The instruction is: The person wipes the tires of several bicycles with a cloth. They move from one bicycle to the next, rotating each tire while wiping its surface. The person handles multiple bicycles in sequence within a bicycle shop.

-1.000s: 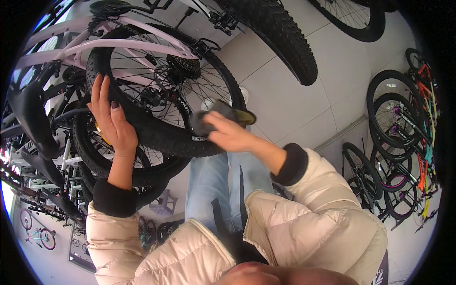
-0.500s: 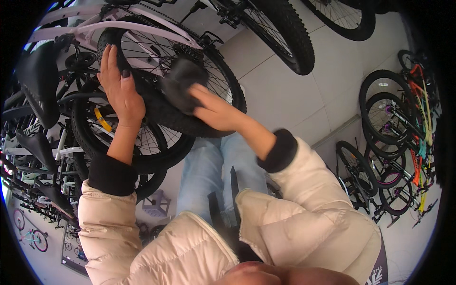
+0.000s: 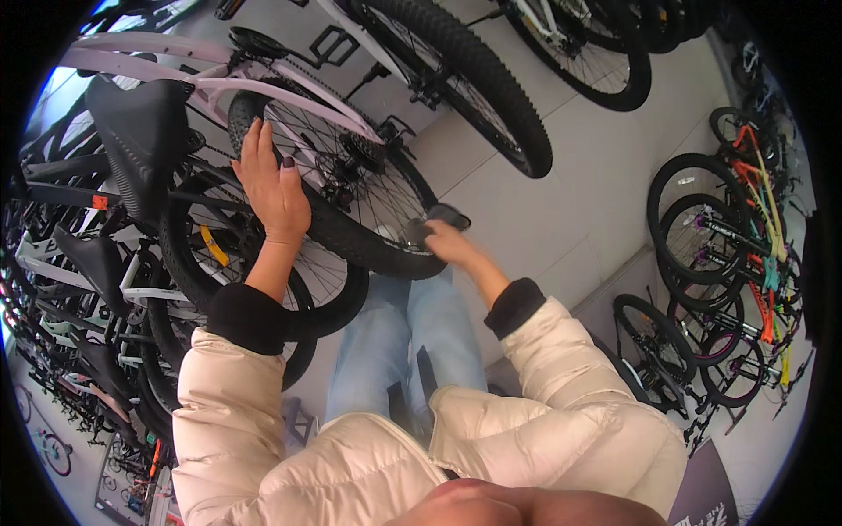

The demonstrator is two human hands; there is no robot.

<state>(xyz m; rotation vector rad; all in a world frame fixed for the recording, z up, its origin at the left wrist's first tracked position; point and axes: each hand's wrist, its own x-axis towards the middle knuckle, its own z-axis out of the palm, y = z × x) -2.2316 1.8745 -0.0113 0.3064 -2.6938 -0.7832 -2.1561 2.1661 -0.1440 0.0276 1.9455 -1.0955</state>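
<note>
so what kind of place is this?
Most likely a bicycle shop or showroom. Bikes stand packed in rows at the left, more are lined up at the right, and the person's left hand rests on a bike's rear wheel over a pale tiled floor.

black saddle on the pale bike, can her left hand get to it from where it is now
Probably yes. The left hand rests on the rear tyre, and the black saddle sits just to its left with only open air and thin frame tubes between. The right hand presses a dark cloth on the tyre.

dark cloth (image 3: 445, 215) half behind right hand (image 3: 447, 244)
</note>
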